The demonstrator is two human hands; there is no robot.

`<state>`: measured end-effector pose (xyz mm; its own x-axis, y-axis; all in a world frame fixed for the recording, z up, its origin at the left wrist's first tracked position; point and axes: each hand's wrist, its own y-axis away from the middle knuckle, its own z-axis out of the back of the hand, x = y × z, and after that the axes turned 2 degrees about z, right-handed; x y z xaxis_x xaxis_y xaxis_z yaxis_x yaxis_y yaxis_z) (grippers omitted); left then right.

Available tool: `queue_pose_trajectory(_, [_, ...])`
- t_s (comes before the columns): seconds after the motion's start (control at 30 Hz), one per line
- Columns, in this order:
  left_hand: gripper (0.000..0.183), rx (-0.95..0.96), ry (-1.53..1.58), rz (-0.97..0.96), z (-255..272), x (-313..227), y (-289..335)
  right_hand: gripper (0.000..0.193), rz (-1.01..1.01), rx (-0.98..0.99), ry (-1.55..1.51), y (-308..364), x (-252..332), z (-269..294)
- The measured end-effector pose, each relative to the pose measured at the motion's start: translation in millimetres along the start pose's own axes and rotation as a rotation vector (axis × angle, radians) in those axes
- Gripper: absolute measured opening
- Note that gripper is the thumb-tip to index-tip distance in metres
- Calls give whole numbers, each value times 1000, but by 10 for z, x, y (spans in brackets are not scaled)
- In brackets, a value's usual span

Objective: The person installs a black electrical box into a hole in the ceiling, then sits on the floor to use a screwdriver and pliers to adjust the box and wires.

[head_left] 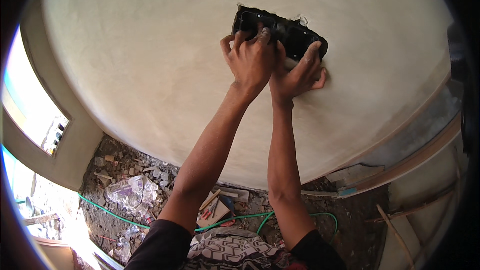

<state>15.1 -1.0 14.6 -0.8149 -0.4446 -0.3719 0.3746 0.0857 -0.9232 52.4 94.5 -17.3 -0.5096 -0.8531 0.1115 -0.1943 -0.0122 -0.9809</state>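
Two black electrical back boxes sit side by side in a rough-edged hole in the pale plastered wall, slightly tilted down to the right. My left hand (250,57) grips the lower edge of the left box (256,19), its fingers curled and the fingertips reaching over the rim. Just beside it, my right hand (297,75) holds the lower edge of the right box (300,39), with one finger laid against its right side. The two hands touch near the join. What the fingertips press on inside the boxes is partly hidden.
The plastered wall (150,60) fills most of the view. Below lie rubble, a crumpled plastic bag (132,190), a green hose (250,215) and pliers (214,209) on a board. A bright window opening (35,100) is at left; wooden sticks (395,230) lie lower right.
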Motion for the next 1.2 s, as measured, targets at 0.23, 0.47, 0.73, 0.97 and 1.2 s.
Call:
queue_pose_trajectory(0.23, [21,0,22,9,2,-3,8,80,24,-38,20,-29,-1,7])
queue_pose_trajectory(0.47, [23,-20,19,11,-18,7,9,83,55,-62,27,-25,-24,-27])
queue_pose_trajectory(0.73, [25,-4,19,-2,-7,8,-1,82,66,-74,-2,2,-53,-52])
queue_pose_trajectory(0.97, [24,-77,31,-9,-47,-5,9,82,54,-55,-23,-4,-65,-68])
queue_pose_trajectory(1.2, [22,-62,20,-1,-59,-17,0,84,46,-42,-33,-1,-87,-73])
